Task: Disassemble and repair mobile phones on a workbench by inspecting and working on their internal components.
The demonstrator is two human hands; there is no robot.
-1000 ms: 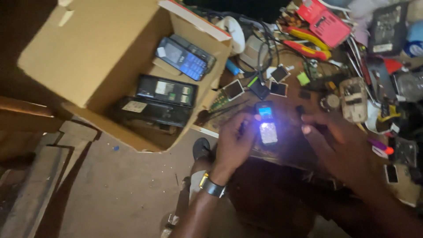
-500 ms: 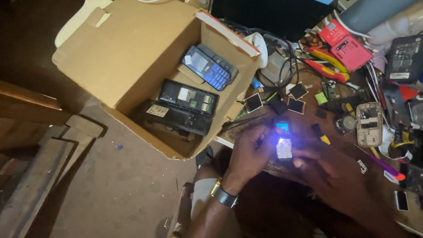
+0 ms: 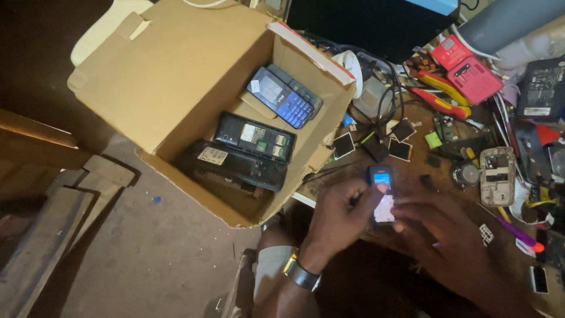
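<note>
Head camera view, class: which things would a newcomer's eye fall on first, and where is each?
The lit phone glows low in the middle, held by the left hand with the right hand against its lower end. Upper left, a big cardboard box lies open with a blue keypad phone and dark devices inside. Red tools stand out on the cluttered bench, upper right.

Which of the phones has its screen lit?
The small phone held in both hands, left hand and right hand; those in the box are dark.

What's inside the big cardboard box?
In the cardboard box lie a blue keypad phone on a second dark phone, plus two flat black devices below. What lies under them is hidden.
</note>
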